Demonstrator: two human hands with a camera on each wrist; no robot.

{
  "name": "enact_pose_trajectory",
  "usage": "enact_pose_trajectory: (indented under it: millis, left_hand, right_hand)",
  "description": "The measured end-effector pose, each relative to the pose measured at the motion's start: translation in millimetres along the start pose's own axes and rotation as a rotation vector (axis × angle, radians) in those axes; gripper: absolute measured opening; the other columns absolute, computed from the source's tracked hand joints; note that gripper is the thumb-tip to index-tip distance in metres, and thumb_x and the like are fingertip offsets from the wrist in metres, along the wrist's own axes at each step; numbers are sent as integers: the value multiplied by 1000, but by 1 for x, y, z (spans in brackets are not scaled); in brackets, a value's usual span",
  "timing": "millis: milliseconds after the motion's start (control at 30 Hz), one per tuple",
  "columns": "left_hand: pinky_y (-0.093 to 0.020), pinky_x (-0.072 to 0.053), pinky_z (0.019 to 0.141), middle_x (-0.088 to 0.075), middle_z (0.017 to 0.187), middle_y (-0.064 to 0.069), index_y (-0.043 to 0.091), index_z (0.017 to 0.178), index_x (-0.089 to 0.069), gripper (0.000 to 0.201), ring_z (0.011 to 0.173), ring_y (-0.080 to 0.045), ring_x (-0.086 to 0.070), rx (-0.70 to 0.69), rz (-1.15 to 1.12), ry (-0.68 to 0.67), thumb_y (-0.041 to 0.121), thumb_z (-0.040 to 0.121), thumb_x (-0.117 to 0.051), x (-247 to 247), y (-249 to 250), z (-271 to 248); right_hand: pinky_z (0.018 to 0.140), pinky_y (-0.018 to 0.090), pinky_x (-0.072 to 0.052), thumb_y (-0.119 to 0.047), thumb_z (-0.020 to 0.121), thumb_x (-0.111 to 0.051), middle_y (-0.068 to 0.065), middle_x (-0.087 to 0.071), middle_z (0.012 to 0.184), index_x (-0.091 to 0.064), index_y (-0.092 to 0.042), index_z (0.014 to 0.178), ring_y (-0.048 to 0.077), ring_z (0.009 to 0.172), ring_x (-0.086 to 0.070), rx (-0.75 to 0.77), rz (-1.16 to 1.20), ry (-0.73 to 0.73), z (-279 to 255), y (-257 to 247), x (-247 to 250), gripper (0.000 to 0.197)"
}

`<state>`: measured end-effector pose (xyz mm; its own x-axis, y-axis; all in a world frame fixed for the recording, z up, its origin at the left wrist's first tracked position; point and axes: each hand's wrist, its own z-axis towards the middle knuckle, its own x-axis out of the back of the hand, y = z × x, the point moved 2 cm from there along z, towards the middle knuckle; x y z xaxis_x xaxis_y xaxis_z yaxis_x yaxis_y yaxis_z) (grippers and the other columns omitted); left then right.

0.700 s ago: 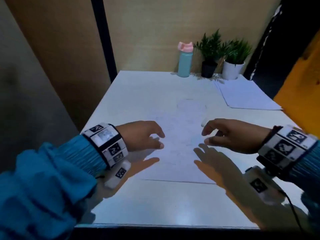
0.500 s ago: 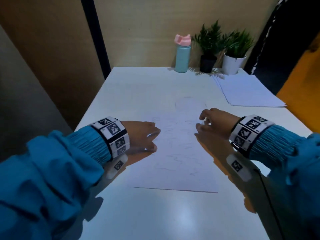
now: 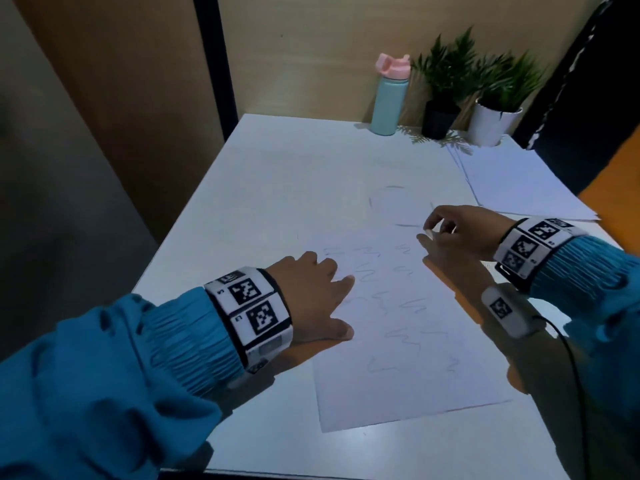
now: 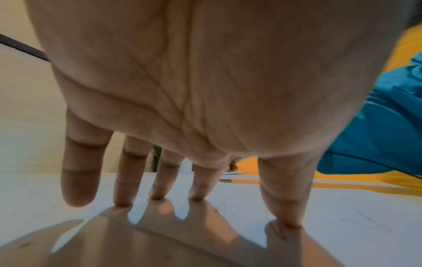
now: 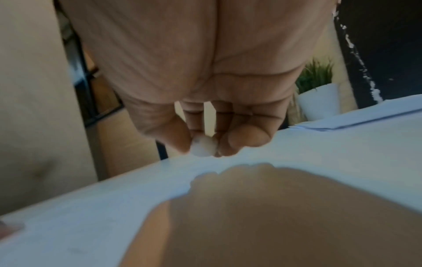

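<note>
left hand [image 3: 311, 299] pressing on the left edge of the scribbled sheet [image 3: 398, 358], fingers [image 4: 124, 180] spread wide | right hand [image 3: 460, 233] at the sheet's far right corner, fingers pinching a lil white eraser [image 5: 203, 147] | sheet flat mid-tabletop [image 3: 277, 188]

Teal-blue sleeves [image 3: 86, 358] with ribbed cuffs; white bands [image 3: 249, 313] of black square markers behind the left hand [image 3: 311, 299] and right hand [image 3: 464, 233] (thin black cable [image 3: 575, 368] at the right).
</note>
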<state>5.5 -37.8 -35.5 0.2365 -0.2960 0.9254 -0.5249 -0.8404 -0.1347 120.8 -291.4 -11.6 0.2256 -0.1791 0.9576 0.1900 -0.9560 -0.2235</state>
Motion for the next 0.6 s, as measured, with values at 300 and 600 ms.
enact_pose_trajectory:
  millis: [300, 600]
  left_hand:
    - [-36, -42, 77, -46, 112, -1, 28, 123, -50, 63, 96, -22, -50, -109, -9, -67, 77, 84, -41, 14, 45, -44]
    - [-44, -24, 117, 3, 165, 8, 39, 156, -2, 112, 150, -19, -13, -89, 20, -139, 70, 73, -69, 17, -23, -17]
  right_hand:
    - [51, 23, -47, -27, 96, -48, -5, -67, 77, -57, -26, 95, 12, 59, -66, 219, 106, -113, -64, -54, -20, 9]
    - [58, 24, -49, -37, 92, -52, -7, -66, 76, -58, -27, 87, 9, 67, -63, 381, 31, -66, -95, -97, -21, 12]
